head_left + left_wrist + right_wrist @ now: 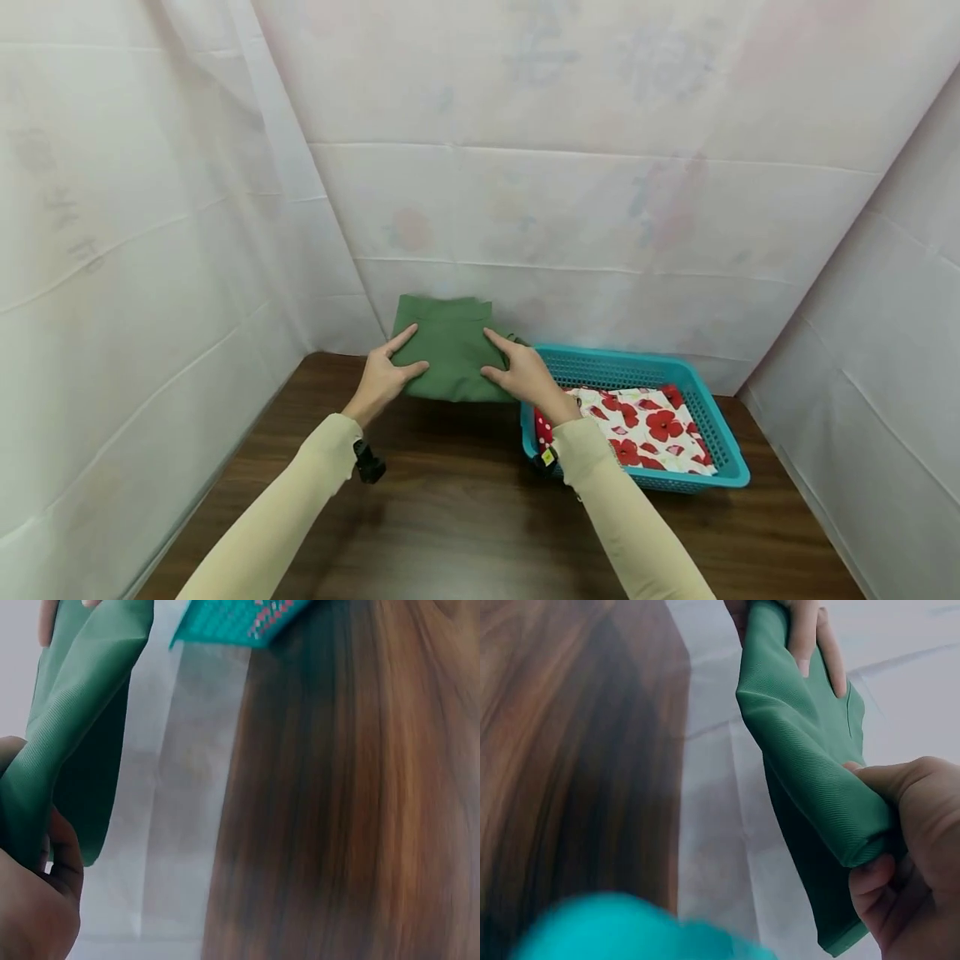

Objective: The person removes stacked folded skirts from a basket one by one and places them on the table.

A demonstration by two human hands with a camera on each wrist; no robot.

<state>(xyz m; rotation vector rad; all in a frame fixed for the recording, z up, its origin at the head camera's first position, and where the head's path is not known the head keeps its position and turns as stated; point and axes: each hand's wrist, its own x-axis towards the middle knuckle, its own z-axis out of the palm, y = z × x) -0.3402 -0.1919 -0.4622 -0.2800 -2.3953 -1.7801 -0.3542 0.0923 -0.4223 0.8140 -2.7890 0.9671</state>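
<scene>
Gripping folded green cloth (450,350) between both hands, left hand (385,377), right hand (525,375), above table (465,517)

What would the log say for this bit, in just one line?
left hand: grips green cloth | right hand: grips green cloth | cloth: folded, held above brown table | teal basket: holds flowered fabric

The folded cloth (448,350) is plain green. The basket (726,440) is teal and holds a white fabric (654,429) printed with red poppies. The table (465,517) is dark brown wood grain; the sleeves (300,492) are cream.
</scene>
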